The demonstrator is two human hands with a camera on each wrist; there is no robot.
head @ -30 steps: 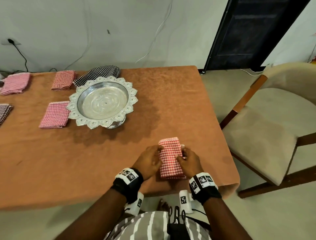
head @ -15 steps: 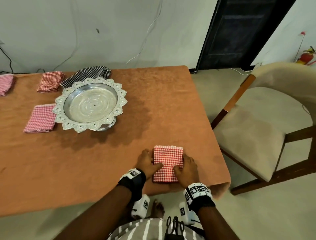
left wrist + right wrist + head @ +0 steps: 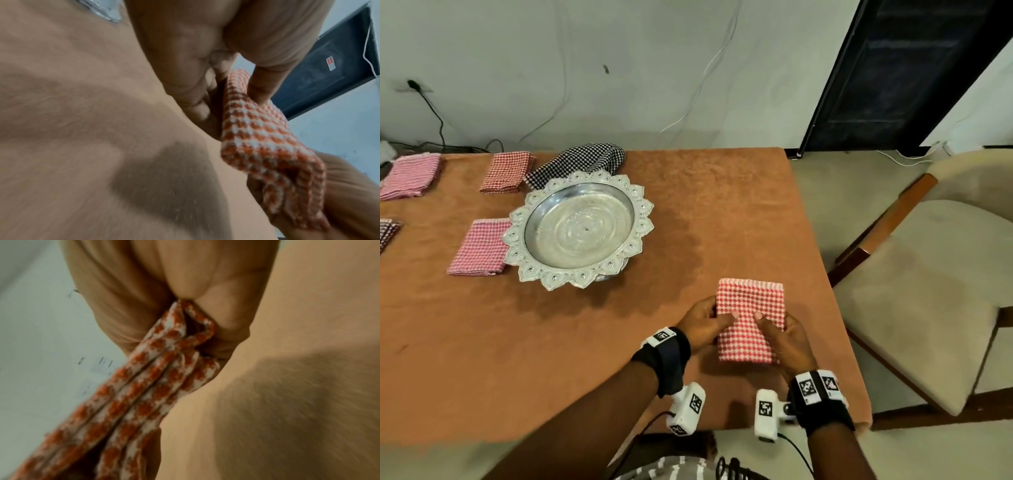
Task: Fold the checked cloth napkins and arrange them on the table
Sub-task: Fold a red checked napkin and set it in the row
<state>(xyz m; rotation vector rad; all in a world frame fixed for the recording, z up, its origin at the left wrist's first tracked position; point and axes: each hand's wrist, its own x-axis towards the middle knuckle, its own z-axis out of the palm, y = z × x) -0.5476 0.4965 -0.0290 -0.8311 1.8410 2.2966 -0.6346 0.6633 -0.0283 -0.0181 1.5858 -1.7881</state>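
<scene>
since half a second ago the red checked napkin [image 3: 750,320] has come up off the table [image 3: 722,212] at its near end, and both hands now grip its sides instead of pressing it flat. the table, draped in a rust-brown velvety cloth, carries everything; the napkin sits close to its near right corner, a thick soft rectangle of several folded layers with a coarse waffle-like weave, its far edge apparently touching the cloth. the left hand [image 3: 700,323] holds the left side, thumb on top and fingers tucked beneath; the right hand [image 3: 789,337] pinches the stacked layers on the right, their edges bunched between thumb and fingers in the right wrist view. the folding of this one looks finished, so the step in hand is probably placing it; the next move calls for keeping the layers squeezed together so they do not splay, and setting it down square. toward the far left corner stand an ornate silver bowl [image 3: 580,228] with a scalloped rim, a loose black checked napkin [image 3: 582,161] behind it, and folded pink and red ones beside.
</scene>
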